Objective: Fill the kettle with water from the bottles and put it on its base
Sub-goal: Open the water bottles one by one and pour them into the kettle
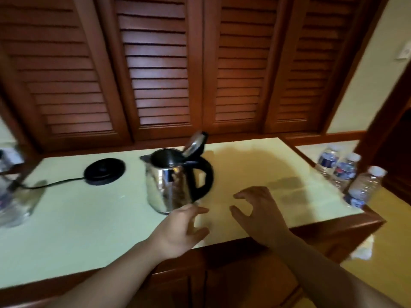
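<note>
Kettle [169, 185] was shiny mirror-like metal with a black plastic handle, bottles [347, 174] clear plastic, counter [89, 214] smooth and glossy, shutters [155, 74] varnished wood.

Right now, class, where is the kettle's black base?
In the head view the black base sits on the pale countertop, left of the open-lidded steel kettle, its cord trailing left.

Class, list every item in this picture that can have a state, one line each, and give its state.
kettle: off its base, upright on the counter, lid up.
kettle base: bare, cord attached.
water bottles: three, capped, at the counter's right end.
left hand: open, holds nothing, near the kettle.
right hand: open, fingers loosely curled, holds nothing.
louvred doors: closed.
</note>
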Available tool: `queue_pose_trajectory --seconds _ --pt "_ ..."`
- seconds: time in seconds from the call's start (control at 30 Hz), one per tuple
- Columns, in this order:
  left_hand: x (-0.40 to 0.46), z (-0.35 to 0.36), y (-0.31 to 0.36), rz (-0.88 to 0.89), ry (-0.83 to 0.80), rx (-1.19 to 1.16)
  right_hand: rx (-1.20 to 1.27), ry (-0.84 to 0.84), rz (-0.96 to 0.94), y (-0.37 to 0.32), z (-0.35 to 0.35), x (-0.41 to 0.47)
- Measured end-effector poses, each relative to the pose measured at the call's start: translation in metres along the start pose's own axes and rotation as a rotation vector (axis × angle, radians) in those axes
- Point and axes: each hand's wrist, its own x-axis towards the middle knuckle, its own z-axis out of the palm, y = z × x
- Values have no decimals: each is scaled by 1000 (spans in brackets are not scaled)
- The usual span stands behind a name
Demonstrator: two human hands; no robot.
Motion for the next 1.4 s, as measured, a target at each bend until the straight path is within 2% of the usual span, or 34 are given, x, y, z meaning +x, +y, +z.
queue_pose_trajectory --seconds 0.1,0.23,0.37,0.47,0.6,0.7,0.87,0.97,1.17,1.4 --pt "-38 -30 -32 -95 91 -20 67 -103 -140 -48 45 6" --pt "-94 -69 -75 -211 190 -12 184 -286 -212 -112 103 10" --pt "-151 -105 -109 -355 276 34 168 -401 -329 -172 161 18" --pt "-188 -127 -127 -476 374 63 121 -412 -413 -214 193 27" --pt "-217 -148 -149 -624 560 89 43 -419 -424 -245 225 33" --pt "-230 -164 -168 -737 680 98 -35 -394 -424 -248 236 29" --pt "-239 -189 -198 -859 932 127 -18 -375 -442 -238 242 32" --pt "-234 -208 -204 -932 1022 30 -4 -394 -423 -240 240 33" --pt "-209 -236 -210 -890 1016 -109 23 -408 -409 -237 242 34" --pt "-198 -215 -193 -799 1006 -74 115 -451 -367 -236 237 36"
